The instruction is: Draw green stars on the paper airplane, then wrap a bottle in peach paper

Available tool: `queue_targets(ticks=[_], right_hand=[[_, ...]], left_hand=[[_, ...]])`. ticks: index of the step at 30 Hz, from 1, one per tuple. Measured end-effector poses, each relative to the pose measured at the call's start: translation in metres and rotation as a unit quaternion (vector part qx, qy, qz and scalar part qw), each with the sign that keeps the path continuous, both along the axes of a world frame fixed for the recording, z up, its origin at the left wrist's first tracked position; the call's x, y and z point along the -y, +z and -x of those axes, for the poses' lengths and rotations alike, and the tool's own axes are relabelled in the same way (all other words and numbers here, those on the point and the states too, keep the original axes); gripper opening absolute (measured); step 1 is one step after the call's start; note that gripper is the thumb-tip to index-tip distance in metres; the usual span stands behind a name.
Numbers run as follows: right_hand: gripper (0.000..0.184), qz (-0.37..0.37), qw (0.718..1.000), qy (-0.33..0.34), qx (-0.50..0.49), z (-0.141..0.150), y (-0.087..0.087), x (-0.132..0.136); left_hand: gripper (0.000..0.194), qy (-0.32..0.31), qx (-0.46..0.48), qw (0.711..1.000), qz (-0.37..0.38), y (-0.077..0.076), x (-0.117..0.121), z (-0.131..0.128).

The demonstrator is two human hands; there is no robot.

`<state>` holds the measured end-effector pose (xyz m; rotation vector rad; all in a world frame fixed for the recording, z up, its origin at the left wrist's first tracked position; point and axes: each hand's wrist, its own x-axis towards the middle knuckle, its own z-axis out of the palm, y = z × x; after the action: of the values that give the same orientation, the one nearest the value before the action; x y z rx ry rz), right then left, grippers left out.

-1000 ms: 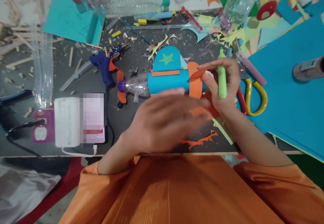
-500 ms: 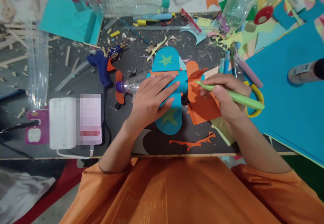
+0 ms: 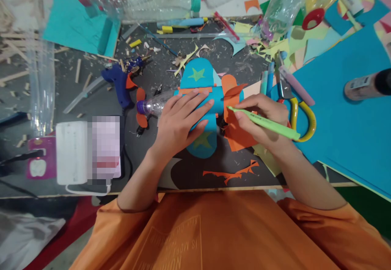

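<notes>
A toy airplane made from a plastic bottle, with a blue paper body, lies across the table. Its blue wings bear green stars, and an orange propeller sits by the purple cap. My left hand rests flat over the body, fingers spread. In my right hand is a light green marker, gripped like a pen, its tip against the orange paper tail. Under that hand lies a sheet of orange paper, partly hidden.
A blue glue gun lies left of the propeller. Yellow-handled scissors are right of my right hand, near a small bottle on blue sheets. A power bank and phone lie left. Clear bottles and scraps line the back.
My left hand has come down onto the airplane's body. My right hand has let go of the tail's upright piece and turned the marker, bringing its tip down to the orange tail.
</notes>
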<state>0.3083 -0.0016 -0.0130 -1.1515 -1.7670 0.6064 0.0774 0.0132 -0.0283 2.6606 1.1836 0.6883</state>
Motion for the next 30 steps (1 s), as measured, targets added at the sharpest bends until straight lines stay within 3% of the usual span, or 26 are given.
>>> queue_targets(ticks=[14, 23, 30], right_hand=[[0.008, -0.022, 0.999, -0.037, 0.031, -0.006, -0.003, 0.001], [0.01, -0.074, 0.995, -0.069, -0.019, -0.011, -0.012, 0.0], [0.013, -0.038, 0.987, -0.099, -0.123, -0.015, -0.023, 0.0]], left_hand=[[0.039, 0.015, -0.011, 0.999, -0.03, -0.002, -0.001, -0.001], [0.039, 0.015, 0.031, 0.999, -0.007, -0.003, -0.003, 0.006], [0.038, 0.04, 0.016, 0.999, -0.028, -0.003, -0.004, 0.006]])
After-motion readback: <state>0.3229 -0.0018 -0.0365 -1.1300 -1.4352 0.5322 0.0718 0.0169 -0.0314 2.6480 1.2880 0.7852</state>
